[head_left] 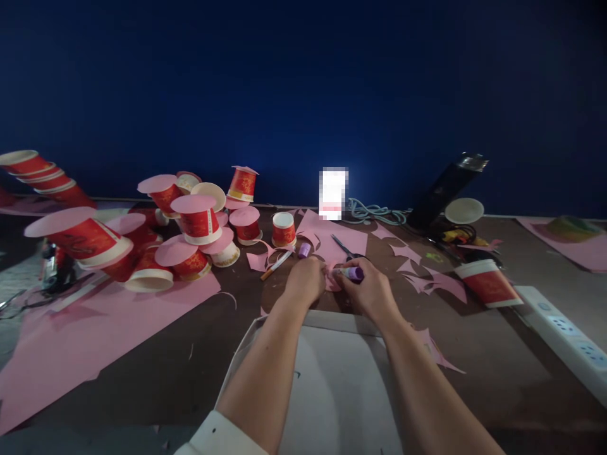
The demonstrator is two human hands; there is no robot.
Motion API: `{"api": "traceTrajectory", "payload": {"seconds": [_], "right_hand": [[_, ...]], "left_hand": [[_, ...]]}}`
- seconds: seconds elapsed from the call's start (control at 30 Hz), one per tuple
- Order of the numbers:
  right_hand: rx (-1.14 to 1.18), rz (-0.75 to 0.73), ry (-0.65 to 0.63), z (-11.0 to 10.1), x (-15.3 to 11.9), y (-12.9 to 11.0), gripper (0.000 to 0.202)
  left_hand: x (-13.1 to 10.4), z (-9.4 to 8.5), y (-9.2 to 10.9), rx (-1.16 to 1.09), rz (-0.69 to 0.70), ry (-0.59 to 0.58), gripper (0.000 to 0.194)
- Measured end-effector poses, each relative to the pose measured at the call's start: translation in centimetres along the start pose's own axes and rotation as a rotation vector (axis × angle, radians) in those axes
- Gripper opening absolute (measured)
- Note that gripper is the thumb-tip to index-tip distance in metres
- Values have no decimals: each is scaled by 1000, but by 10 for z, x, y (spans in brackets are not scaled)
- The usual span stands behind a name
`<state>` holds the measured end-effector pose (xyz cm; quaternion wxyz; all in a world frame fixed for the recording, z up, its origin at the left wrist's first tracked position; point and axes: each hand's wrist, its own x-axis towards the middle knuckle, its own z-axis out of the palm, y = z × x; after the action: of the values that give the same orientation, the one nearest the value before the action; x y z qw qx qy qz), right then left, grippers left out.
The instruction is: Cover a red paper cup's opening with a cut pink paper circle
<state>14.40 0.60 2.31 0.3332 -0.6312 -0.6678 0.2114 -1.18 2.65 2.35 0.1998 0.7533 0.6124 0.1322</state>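
A purple glue stick lies in the grip of my right hand, its end pointing left. My left hand is closed, its fingertips on a small pink paper piece right by the tip of the glue stick. Just beyond my left hand is a purple cap. A pair of scissors rests on a pink paper sheet behind my hands. To the left of the cap are a white-and-orange pen-like stick and an upside-down red paper cup.
Several red paper cups with pink paper discs are heaped at the left, above a large pink sheet. Pink scraps, a tipped cup and a power strip lie right. A glowing screen stands at the back.
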Motion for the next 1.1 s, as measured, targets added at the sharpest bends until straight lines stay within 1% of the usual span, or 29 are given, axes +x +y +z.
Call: {"api": "traceTrajectory", "payload": {"seconds": [0.1, 0.2, 0.37, 0.47, 0.53, 0.73, 0.8, 0.97, 1.03, 1.1], "right_hand": [[-39, -53, 3, 7, 3, -1, 20], [-62, -88, 6, 9, 3, -1, 18], [-134, -112, -44, -2, -2, 0, 14], [-165, -91, -56, -9, -5, 2, 15], [-166, -74, -52, -10, -6, 3, 15], [-126, -149, -14, 2, -3, 3, 13], [-136, -126, -12, 2, -3, 3, 13], [-177, 0, -30, -7, -5, 4, 16], [-165, -6, -15, -6, -6, 3, 18], [-140, -51, -12, -2, -4, 2, 17]], "left_hand": [[-1, 0, 0, -16, 13, 23, 37], [-1, 0, 1, -18, 22, 25, 38], [-2, -2, 1, 29, 8, -5, 26], [-2, -2, 1, 33, 29, 13, 28], [-1, -1, 0, 28, 29, 22, 30], [-1, 1, -1, 13, 17, 11, 25], [-1, 1, -1, 18, 34, 23, 25], [-1, 2, -1, 26, 64, 46, 29], [-1, 1, -1, 23, 48, 34, 29], [-1, 1, 0, 19, 34, 21, 26]]}}
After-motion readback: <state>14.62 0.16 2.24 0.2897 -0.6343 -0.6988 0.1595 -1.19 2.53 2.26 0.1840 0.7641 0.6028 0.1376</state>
